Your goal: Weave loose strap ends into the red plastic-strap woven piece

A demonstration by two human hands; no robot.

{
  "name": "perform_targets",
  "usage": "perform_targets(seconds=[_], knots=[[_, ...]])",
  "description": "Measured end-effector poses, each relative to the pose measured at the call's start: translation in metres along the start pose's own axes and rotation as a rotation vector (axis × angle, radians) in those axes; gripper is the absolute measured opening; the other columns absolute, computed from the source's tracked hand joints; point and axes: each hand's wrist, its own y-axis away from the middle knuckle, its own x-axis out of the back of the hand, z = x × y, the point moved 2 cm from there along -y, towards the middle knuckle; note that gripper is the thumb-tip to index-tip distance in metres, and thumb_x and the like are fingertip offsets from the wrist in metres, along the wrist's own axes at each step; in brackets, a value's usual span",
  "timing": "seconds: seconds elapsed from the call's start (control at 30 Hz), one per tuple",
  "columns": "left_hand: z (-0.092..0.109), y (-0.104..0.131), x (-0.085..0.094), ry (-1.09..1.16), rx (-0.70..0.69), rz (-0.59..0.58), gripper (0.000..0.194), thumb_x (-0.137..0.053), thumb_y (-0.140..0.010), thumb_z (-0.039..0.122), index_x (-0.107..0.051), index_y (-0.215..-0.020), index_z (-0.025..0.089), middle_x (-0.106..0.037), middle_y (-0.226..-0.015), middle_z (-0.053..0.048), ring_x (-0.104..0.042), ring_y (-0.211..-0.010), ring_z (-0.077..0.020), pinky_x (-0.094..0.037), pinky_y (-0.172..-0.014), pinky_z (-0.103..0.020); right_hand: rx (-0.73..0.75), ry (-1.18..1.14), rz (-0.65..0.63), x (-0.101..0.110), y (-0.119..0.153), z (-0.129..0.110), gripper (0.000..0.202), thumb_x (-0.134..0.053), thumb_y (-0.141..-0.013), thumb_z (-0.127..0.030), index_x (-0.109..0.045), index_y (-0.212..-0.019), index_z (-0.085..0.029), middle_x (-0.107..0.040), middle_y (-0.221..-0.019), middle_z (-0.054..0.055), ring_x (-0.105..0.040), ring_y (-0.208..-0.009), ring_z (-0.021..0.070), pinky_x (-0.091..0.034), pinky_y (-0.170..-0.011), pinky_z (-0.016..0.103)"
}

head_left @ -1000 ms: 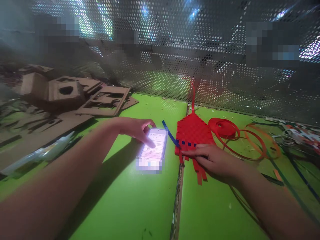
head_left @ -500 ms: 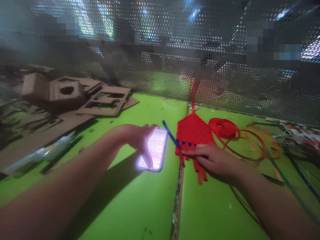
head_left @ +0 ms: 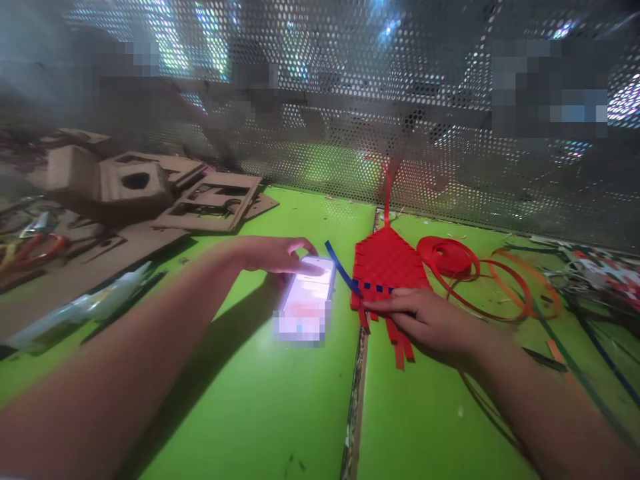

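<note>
**One careless nudge could loosen the blue row**

Nearest, flat red strip ends [head_left: 399, 353] point toward the near edge of the green desk [head_left: 240, 413]; they could fold under if the right hand [head_left: 430, 323] slipped. Its fingers lie close together over the lower border of the red, flat, plastic-looking woven piece [head_left: 390, 260], which overlaps the desk's seam; I cannot tell whether it pinches anything. The left hand [head_left: 273, 257], thumb spread from forefinger, covers part of a lit, pale-edged phone [head_left: 320, 291]; shoving that sideways could catch the narrow blue strip [head_left: 337, 261]. Toward the desk's far edge, the red tail [head_left: 387, 207] might snag on the grey perforated screen [head_left: 325, 133] if tugged.
</note>
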Motion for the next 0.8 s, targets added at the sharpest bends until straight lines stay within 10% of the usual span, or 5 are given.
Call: perform_targets(seconds=[0.53,0.8], knots=[[-0.017,-0.014,0.001,0.070,0.041,0.086,0.064,-0.048,-0.104,0.071,-0.056,-0.153,0.033,-0.078,-0.118,-0.015,-0.076,-0.089,-0.0275,-0.059,-0.078,-0.036,-0.006,0.008,-0.006,0.001,0.000,-0.001,0.052,-0.048,-0.108,-0.020,-0.065,-0.152,-0.042,-0.079,-0.132,0.005,-0.072,-0.111,0.0241,-0.054,-0.099,0.039],[0.065,0.025,-0.038,-0.380,0.090,0.542,0.043,-0.041,-0.111,0.033,-0.070,-0.137,0.013,-0.072,-0.132,-0.021,-0.071,-0.115,-0.0330,-0.059,-0.093,-0.044,-0.021,-0.004,0.013,-0.002,0.001,0.001,0.048,-0.049,-0.107,-0.021,-0.070,-0.147,-0.038,-0.081,-0.128,0.006,-0.074,-0.109,0.0242,-0.055,-0.096,0.039]])
